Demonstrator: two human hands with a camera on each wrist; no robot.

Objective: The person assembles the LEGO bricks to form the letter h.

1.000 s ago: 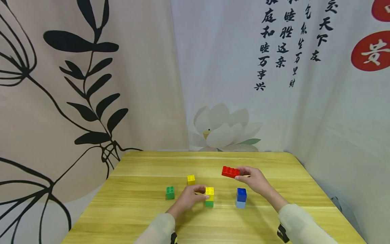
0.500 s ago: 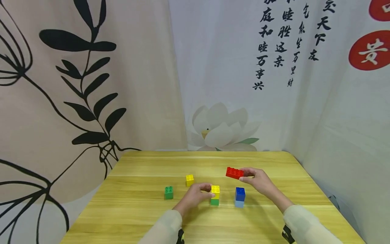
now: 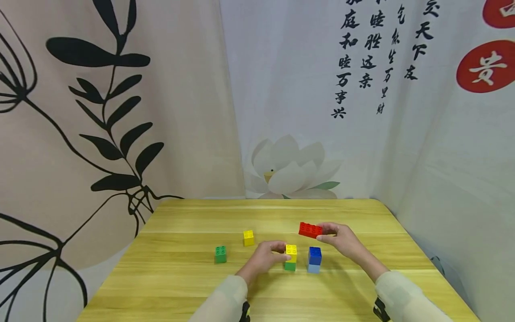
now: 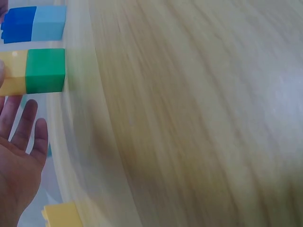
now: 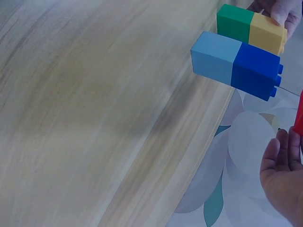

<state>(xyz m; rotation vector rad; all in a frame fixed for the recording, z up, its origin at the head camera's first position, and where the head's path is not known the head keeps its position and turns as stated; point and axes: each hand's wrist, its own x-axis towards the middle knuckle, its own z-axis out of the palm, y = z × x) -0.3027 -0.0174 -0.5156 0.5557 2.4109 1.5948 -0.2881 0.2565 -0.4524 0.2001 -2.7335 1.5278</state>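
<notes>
In the head view the left hand (image 3: 264, 258) pinches the yellow block (image 3: 291, 252), which sits on a green block (image 3: 290, 266). Just right of that stack, with a narrow gap, a dark blue block (image 3: 315, 255) stands on a light blue block (image 3: 314, 269). The right hand (image 3: 344, 240) holds a red block (image 3: 310, 230) by its right end, raised above and behind the blue stack. In the right wrist view only an edge of the red block (image 5: 298, 118) shows by the fingers.
On the wooden table (image 3: 181, 286), a single green block (image 3: 220, 254) lies left of the left hand, and a single yellow block (image 3: 248, 238) lies behind it. A printed curtain (image 3: 193, 112) hangs behind the table.
The left hand has moved right with the yellow and green stack, closer to the blue stack. The right hand has shifted slightly right and down with the red block.
</notes>
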